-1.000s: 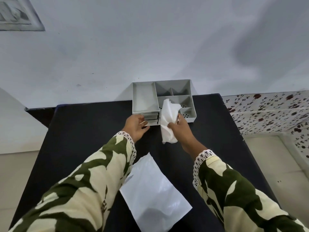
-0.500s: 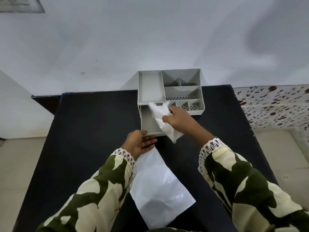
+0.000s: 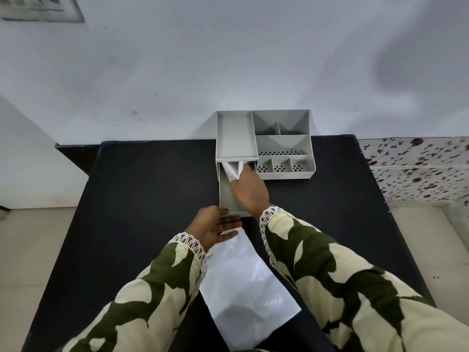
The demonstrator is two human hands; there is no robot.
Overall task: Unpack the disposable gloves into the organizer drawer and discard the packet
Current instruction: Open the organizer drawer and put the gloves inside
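A grey organizer (image 3: 281, 142) stands at the far edge of a black table (image 3: 142, 199). Its drawer (image 3: 225, 196) is pulled out toward me. My right hand (image 3: 250, 193) reaches into the drawer and presses a bundle of white disposable gloves (image 3: 232, 171) against its back end, under the organizer's top tray. My left hand (image 3: 215, 226) rests with fingers spread at the drawer's front edge, palm up and holding nothing. The white plastic packet (image 3: 243, 288) lies flat on the table between my forearms.
A white wall rises behind the table. A floral-patterned surface (image 3: 418, 168) lies to the right. Pale floor shows on both sides of the table. The organizer's open compartments (image 3: 281, 148) hold nothing visible.
The drawer has slid further out. My right hand has carried the gloves down into the drawer toward its back. My left hand has let go of the drawer front and opened.
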